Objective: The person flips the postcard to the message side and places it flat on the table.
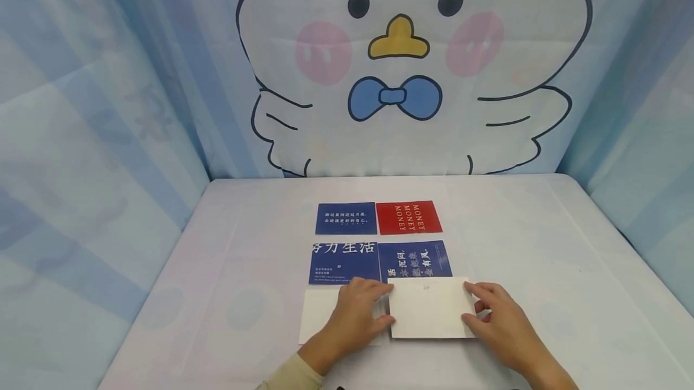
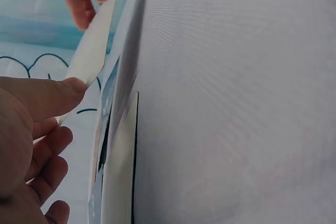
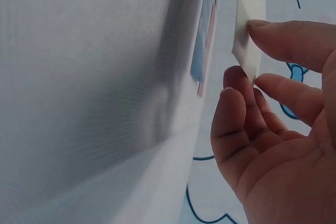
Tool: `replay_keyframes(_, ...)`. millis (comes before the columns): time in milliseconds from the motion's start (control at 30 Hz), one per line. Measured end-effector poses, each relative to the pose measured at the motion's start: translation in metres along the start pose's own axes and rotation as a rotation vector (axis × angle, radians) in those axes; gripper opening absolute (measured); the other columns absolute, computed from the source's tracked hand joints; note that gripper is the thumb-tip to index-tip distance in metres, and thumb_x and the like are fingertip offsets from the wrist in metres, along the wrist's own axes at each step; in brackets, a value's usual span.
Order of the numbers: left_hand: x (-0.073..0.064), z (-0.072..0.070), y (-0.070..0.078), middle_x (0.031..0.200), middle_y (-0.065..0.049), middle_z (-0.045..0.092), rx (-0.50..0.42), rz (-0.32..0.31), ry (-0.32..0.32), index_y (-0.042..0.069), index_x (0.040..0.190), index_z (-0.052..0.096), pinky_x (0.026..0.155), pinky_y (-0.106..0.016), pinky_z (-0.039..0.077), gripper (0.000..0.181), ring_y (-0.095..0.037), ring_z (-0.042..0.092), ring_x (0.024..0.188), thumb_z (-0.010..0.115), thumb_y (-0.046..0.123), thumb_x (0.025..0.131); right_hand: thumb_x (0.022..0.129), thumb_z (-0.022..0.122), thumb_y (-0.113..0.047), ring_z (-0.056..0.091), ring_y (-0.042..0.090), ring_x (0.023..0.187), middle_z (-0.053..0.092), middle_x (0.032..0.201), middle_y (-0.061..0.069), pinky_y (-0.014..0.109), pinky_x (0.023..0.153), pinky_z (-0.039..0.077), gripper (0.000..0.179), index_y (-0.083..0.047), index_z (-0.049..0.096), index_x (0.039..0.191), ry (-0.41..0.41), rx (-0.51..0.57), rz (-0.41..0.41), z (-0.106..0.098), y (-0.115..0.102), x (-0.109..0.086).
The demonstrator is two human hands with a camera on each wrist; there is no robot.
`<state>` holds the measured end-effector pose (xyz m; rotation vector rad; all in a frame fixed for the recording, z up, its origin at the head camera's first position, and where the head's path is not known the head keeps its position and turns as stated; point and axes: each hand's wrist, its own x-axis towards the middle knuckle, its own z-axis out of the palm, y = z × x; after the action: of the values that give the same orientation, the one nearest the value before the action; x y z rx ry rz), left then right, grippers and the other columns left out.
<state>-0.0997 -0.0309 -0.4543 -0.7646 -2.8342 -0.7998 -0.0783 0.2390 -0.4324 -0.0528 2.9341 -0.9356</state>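
A blank cream-white card is held just above the table by both hands. My left hand grips its left edge with thumb and index finger; in the left wrist view the thumb presses on the card. The opposite edge is pinched by my right hand, its other fingers curled below in the right wrist view. Another blank cream card lies flat to the left, partly hidden by my left hand. Behind the held card lies a blue card with white writing, its lower edge covered from sight.
A second blue card lies beside that one. Farther back a blue card and a red card lie side by side. A pale cloth covers the table, and a printed curtain stands at its back edge.
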Motion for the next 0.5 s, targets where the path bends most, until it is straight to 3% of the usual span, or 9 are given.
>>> replay_keyframes(300,0.0044,0.0043,0.0030,0.119,-0.001,0.068,0.060,-0.036,-0.082,0.013,0.125,0.070,0.092,-0.038,0.045,0.050,-0.019,0.055,0.107,0.085,0.030,0.080,0.082,0.079,-0.014,0.054,0.019,0.086,0.055,0.119,0.018,0.037,0.073,0.045,0.062,0.010,0.056,0.134,-0.076,-0.057,0.028,0.0059,0.0026,0.0066)
replay_keyframes(500,0.0031,0.0073,0.0051,0.118,-0.003,0.068,0.076,-0.055,-0.097,0.011,0.124,0.070,0.090,-0.038,0.045,0.051,-0.021,0.056,0.107,0.086,0.029,0.079,0.082,0.079,-0.015,0.052,0.021,0.087,0.055,0.115,0.016,0.038,0.073,0.044,0.062,0.009,0.056,0.134,-0.100,-0.074,0.049,0.0098,0.0035,0.0090)
